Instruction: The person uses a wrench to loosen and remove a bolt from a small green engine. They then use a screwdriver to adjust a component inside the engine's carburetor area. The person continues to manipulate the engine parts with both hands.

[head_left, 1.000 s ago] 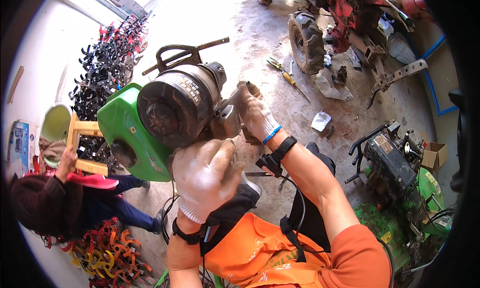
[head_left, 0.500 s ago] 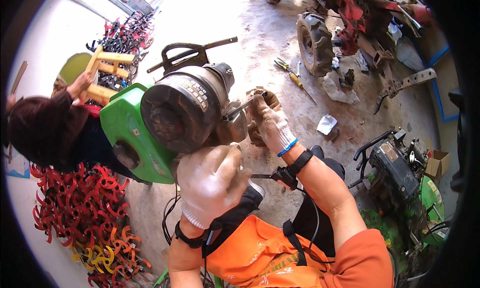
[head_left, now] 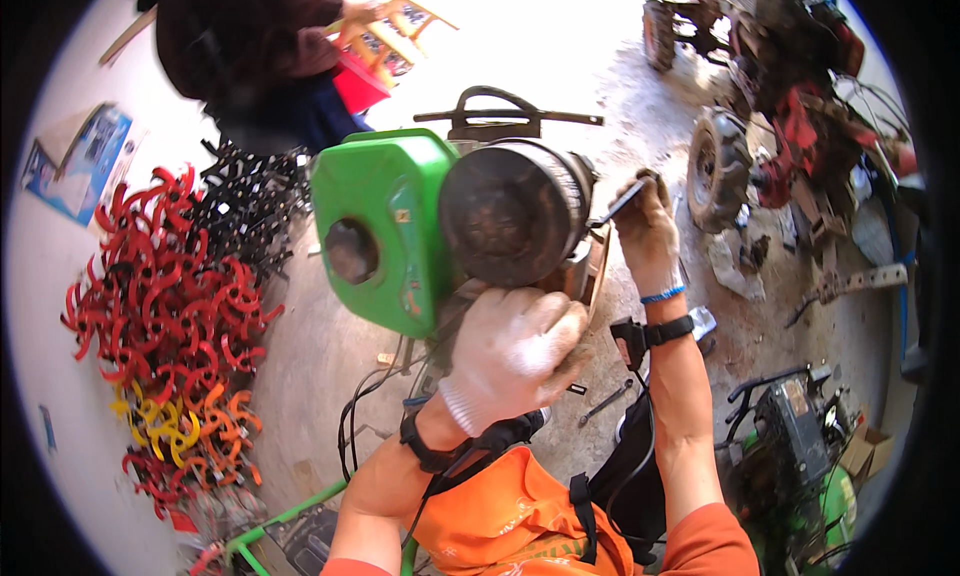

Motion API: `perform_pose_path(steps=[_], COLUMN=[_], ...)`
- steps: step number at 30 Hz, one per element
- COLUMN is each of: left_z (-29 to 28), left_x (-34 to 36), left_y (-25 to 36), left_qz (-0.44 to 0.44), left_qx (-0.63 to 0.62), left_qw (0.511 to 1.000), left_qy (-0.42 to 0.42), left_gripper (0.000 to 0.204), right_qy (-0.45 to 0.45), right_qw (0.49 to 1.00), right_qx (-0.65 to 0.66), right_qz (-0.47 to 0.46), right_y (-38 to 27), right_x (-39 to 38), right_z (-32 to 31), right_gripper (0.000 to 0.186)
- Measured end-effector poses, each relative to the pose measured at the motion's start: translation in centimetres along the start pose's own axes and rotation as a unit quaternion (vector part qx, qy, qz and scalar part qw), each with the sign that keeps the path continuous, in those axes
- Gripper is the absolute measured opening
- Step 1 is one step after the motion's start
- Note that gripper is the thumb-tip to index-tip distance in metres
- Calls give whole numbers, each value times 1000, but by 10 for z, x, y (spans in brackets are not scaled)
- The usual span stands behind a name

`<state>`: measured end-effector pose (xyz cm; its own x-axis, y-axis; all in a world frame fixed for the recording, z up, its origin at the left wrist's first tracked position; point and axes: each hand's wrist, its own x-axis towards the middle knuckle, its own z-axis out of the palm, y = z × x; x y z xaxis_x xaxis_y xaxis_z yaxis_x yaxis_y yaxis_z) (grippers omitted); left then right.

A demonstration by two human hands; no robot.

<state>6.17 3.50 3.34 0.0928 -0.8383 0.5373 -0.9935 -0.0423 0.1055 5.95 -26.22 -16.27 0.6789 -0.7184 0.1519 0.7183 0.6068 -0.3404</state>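
Note:
In front of me stands a small engine with a green fuel tank (head_left: 385, 211) and a round black cover (head_left: 500, 216). My left hand (head_left: 515, 351), in a pale work glove, is closed at the engine's near lower side; its fingertips and whatever they grip are hidden. My right hand (head_left: 648, 231), gloved too, is closed around a thin dark metal rod-like tool (head_left: 622, 202), just right of the engine. The tool's tip points at the engine's right side; whether it touches cannot be told. A black metal handle frame (head_left: 510, 116) shows behind the engine.
A wrench (head_left: 606, 402) lies on the floor below the engine. Piles of red curved blades (head_left: 170, 296) and black ones (head_left: 250, 206) lie left. A person in dark clothes (head_left: 245, 51) is at the upper left. A wheeled machine (head_left: 718, 166) stands right.
The view has swung, so the engine now appears farther right. My right hand, still holding the tool, has drawn rightward from the engine. My left hand stays at its near side.

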Motion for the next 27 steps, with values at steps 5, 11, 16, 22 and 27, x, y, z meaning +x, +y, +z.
perform_pose_path(steps=[5,11,16,22,27], left_z=[5,7,12,2,-42], left_x=[-6,-13,-16,-21,-39], left_y=[-4,-3,-5,-2,-5], left_qz=[3,7,10,-5,-72], left_qx=[-34,-38,-38,-138,-279], left_qw=[999,999,999,985,936], left_qy=[29,26,25,102,203], left_gripper=[41,32,37,44,68], right_qy=[-40,62,58,135,123], right_qw=[997,993,992,978,973], right_qx=[5,-38,-84,-134,-150], right_qz=[61,89,76,88,126], right_y=[-12,-37,-50,-52,-56], right_x=[-8,-30,-53,-71,-79], right_z=[-37,-52,-35,-1,10], right_gripper=[27,24,25,32,24])
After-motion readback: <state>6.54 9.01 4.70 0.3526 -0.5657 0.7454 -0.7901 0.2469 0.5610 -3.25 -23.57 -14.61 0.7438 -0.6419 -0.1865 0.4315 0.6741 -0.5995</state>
